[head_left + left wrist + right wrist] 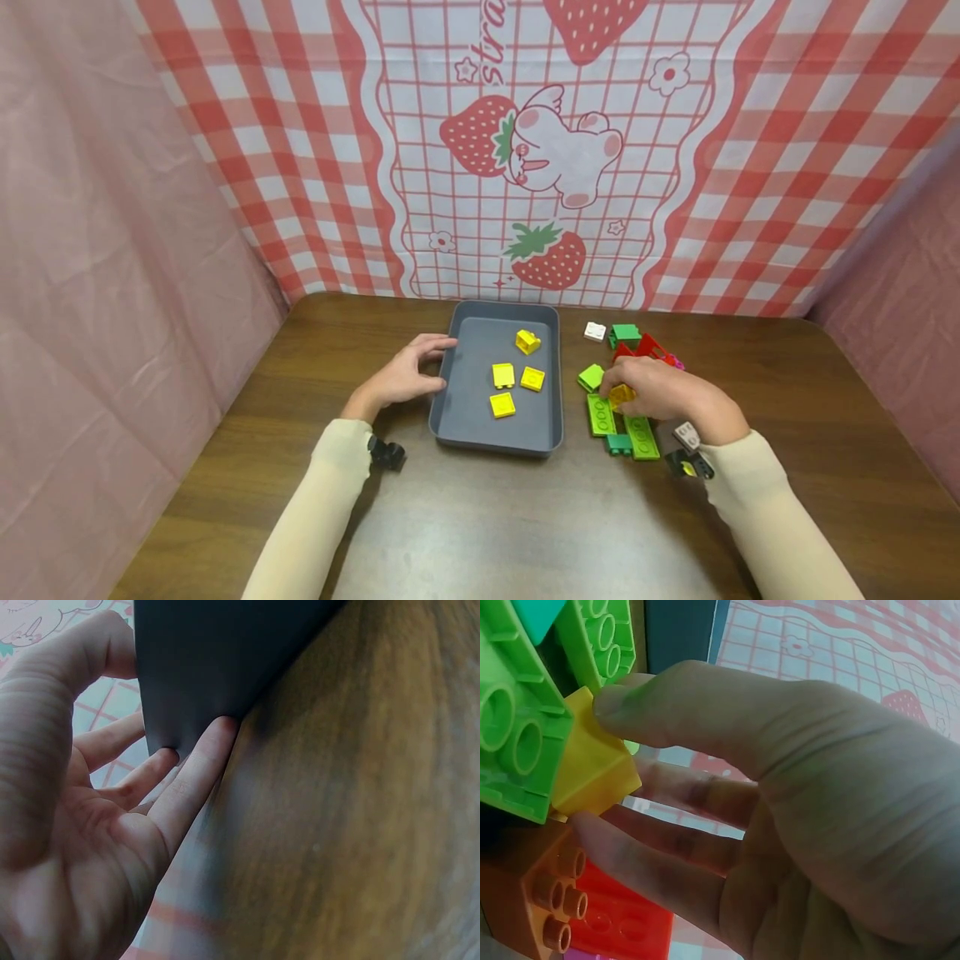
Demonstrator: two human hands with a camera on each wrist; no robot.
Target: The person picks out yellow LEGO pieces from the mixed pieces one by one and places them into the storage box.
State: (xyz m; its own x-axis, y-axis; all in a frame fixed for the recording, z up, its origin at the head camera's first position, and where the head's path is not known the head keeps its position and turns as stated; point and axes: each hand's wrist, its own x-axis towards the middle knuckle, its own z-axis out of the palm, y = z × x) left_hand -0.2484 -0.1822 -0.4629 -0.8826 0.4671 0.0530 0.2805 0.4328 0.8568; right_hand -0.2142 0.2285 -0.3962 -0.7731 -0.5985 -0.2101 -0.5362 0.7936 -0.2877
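Observation:
My left hand (401, 373) touches the left side of a dark grey tray (468, 354), its fingertips pressed to the outer wall in the left wrist view. Several yellow bricks (503, 375) lie spread out inside the tray. To the right, my right hand (663, 387) reaches into a group of toy bricks. Between thumb and fingers it pinches a yellow brick (592, 769), beside light green bricks (525, 727) that partly overlap it. Below it in the right wrist view are an orange-brown brick (536, 889) with studs and a red piece (622, 915).
White (595, 332) and green bricks (625, 336) lie at the back of the group. A teal brick (618, 445) sits at its front, and a pale studded brick (686, 435) near the right wrist. A checked strawberry cloth (420, 208) hangs behind the wooden table (480, 533).

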